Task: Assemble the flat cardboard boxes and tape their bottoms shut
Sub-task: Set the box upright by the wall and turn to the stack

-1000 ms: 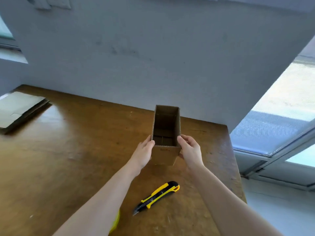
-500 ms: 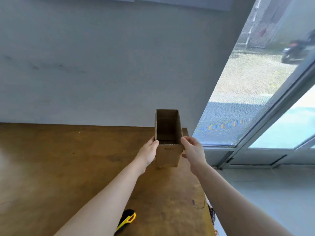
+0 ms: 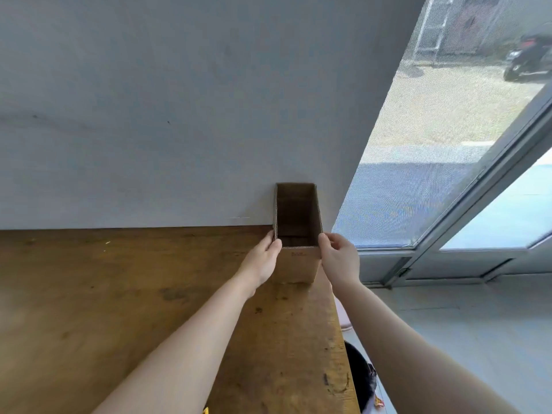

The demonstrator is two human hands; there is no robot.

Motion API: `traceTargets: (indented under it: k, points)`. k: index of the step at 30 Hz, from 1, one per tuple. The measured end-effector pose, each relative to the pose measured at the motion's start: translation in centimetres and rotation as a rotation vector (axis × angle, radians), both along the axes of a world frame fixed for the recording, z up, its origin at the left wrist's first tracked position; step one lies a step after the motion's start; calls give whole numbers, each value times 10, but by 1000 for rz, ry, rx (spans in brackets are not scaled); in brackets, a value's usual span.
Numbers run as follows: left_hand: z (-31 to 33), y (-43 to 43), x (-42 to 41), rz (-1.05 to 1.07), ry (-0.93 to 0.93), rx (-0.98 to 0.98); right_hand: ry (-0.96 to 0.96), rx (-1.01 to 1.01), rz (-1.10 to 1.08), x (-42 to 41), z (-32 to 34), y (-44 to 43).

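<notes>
Cardboard box (image 3: 298, 264) upright, open top, centre of frame, at far right corner of wooden table (image 3: 119, 294), just before grey wall (image 3: 179, 115). Left hand (image 3: 263, 261) pressed on box's left side, right hand (image 3: 339, 261) on right side; box clamped between both. Forearms cross lower frame, hiding part of tabletop. Window (image 3: 448, 144) at right; scooter (image 3: 525, 58) outside, upper right. Yellow sliver (image 3: 205, 410) at bottom edge, too small to identify.
</notes>
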State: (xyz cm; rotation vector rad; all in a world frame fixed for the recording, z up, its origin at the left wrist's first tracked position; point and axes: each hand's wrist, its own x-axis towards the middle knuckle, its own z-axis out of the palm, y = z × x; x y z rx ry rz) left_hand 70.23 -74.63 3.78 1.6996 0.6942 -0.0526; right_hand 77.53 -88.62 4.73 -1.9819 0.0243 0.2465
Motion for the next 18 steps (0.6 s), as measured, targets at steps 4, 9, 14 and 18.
traceTargets:
  k: [4,9,14,18]
  points:
    - [8,-2,-2,-63,43,102,-26,-115,56,4,1,-2]
    - [17,7,-28,-164,129,439,-286,-427,150,-6,9,-3]
    - [27,44,-83,-148,258,709,-505,-512,332,-35,35,19]
    - [48,70,-146,-98,336,947,-608,-636,579,-81,53,49]
